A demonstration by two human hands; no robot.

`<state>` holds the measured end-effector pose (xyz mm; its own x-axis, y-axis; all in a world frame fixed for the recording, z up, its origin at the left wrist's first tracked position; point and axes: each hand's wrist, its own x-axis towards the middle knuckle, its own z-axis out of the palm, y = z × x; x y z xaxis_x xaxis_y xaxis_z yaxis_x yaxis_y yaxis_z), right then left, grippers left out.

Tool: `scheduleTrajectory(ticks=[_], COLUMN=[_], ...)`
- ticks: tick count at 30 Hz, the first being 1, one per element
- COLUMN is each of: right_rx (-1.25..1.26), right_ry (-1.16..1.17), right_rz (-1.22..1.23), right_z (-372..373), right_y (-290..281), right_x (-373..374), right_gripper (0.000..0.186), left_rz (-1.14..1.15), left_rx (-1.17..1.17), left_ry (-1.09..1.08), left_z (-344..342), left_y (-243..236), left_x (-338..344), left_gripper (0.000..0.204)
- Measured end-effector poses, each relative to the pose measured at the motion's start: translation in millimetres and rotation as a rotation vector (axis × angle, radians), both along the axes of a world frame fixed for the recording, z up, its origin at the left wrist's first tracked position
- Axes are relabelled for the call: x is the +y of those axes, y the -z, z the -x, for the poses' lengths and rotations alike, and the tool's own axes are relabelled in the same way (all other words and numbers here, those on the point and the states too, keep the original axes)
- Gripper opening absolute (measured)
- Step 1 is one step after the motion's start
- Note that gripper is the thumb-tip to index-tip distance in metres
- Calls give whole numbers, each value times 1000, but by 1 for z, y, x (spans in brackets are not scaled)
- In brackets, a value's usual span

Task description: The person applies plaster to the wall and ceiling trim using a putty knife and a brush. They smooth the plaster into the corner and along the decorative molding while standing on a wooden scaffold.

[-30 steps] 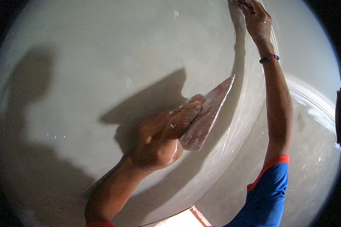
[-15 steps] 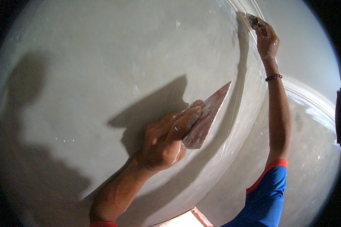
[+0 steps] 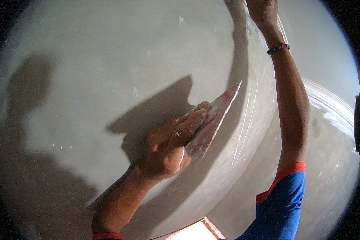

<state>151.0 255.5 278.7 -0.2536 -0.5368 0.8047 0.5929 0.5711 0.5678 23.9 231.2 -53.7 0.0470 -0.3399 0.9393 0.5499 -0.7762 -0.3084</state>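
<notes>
My left hand point(image 3: 170, 146) is closed round a flat putty scraper point(image 3: 214, 124), a thin reddish-brown plate smeared with white, with a ragged white line of paste along its long edge. It is held in front of the grey plastered wall point(image 3: 88, 100), with its shadow on the wall to the left. White smears mark my fingers. My right arm stretches up to the top of the picture, where my right hand point(image 3: 264, 14) is beside the white ceiling moulding point(image 3: 282, 30). Its fingers run out past the upper edge, so whatever they hold is hidden.
A white ceiling point(image 3: 312, 48) curves away at upper right, edged by moulding. The adjoining wall point(image 3: 320, 180) at right has white patches below that moulding. A bright opening point(image 3: 192, 232) with a reddish frame sits at the bottom. Something dark point(image 3: 358, 124) shows at the far right rim.
My right hand has moved up and left along the moulding, its fingers leaving the picture. The left hand with the scraper has shifted slightly left.
</notes>
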Motion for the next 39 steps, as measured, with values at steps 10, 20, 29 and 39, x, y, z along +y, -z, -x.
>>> scheduleTrajectory(ticks=[10,20,29,39], right_rx=[149,38,125,171], right_ry=[262,140,336,354], right_rz=[-272,-191,-253,-111], right_z=[-112,-105,-86,-129], right_y=[2,15,8,6], right_x=[50,79,67,102], right_gripper=[14,18,17,20], left_rz=[-21,43,31,1], left_rx=[37,58,33,11], left_ry=[-14,-70,-34,-17], left_z=[-3,-5,-13,3], left_y=[-8,-8,-11,-22], left_x=[2,-6,-11,0], left_gripper=[51,54,49,49])
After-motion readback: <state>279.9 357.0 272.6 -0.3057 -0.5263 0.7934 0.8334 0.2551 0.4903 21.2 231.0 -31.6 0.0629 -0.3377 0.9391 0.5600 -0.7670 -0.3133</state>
